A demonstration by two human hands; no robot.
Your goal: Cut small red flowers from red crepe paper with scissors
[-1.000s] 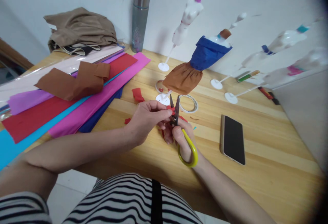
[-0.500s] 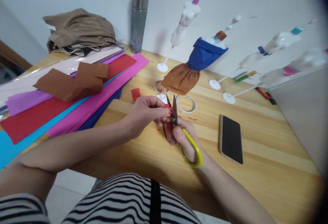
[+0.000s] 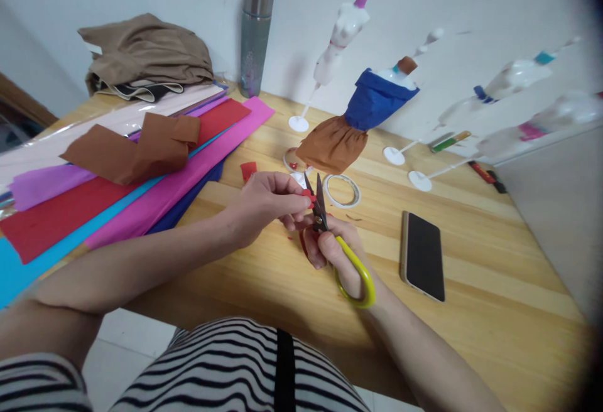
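Note:
Between thumb and fingers, my left hand (image 3: 269, 203) pinches a small piece of red paper (image 3: 309, 196). My right hand (image 3: 340, 250) grips scissors (image 3: 354, 272) with yellow-green handles, their dark blades parted and pointing away from me, right beside the red piece. Beyond the blades stands a small white mannequin (image 3: 394, 75) in a blue top (image 3: 379, 101) and a gathered brown skirt (image 3: 335, 146). A roll of tape (image 3: 343, 191) lies just past the scissors. Another red scrap (image 3: 248, 171) rests on the table behind my left hand.
Coloured paper strips (image 3: 183, 195) and a folded brown piece (image 3: 136, 157) lie at left, with brown cloth (image 3: 148, 54) behind. A thermos (image 3: 257, 35) stands by the wall. More mannequins (image 3: 346, 26) line the back. A phone (image 3: 424, 255) lies at right on the wooden table (image 3: 490, 261).
The red piece has turned slightly in my left fingers beside the blades. Both hands stay in nearly the same place, and the scissors remain parted.

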